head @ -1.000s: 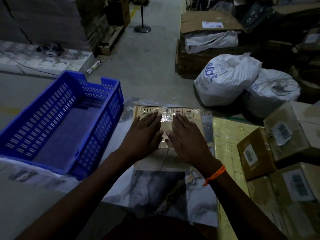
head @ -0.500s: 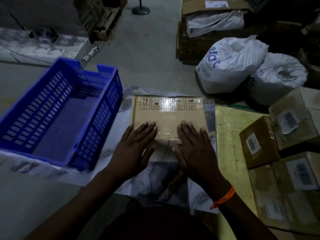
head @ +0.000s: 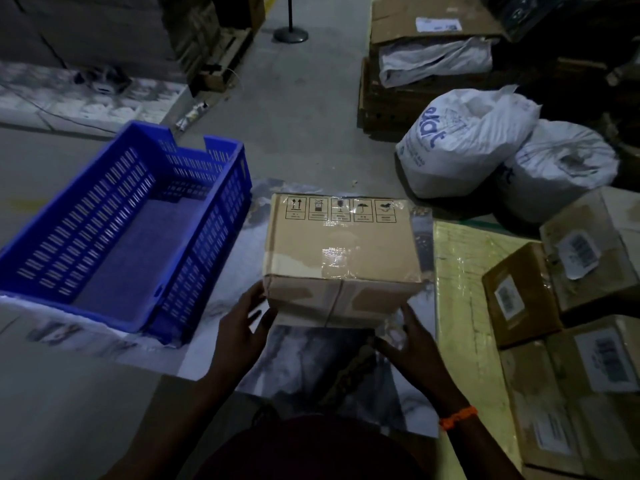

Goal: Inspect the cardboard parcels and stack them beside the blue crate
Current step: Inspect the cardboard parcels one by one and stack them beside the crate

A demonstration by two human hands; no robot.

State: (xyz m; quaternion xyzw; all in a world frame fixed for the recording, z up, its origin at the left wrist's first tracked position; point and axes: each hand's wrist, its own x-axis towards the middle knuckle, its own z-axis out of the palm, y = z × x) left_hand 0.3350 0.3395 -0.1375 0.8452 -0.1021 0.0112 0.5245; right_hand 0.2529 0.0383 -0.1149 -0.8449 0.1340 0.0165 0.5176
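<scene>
A brown cardboard parcel (head: 341, 251) with handling symbols and clear tape on top sits on a marbled sheet, just right of the empty blue crate (head: 221, 216). My left hand (head: 242, 327) grips the parcel's near left bottom corner. At the near right bottom corner, my right hand (head: 410, 337), with an orange band at the wrist, grips it too. More labelled cardboard parcels (head: 519, 296) are piled at the right edge.
Two white sacks (head: 464, 140) lie behind the parcel pile. A yellow wrapped sheet (head: 464, 271) lies between the parcel and the pile. Stacked boxes (head: 426, 26) and a post base (head: 290, 34) stand at the back on grey concrete floor.
Both hands slid off the parcel's top, back toward me, and now hold its near bottom corners. The parcel's near face has come into view.
</scene>
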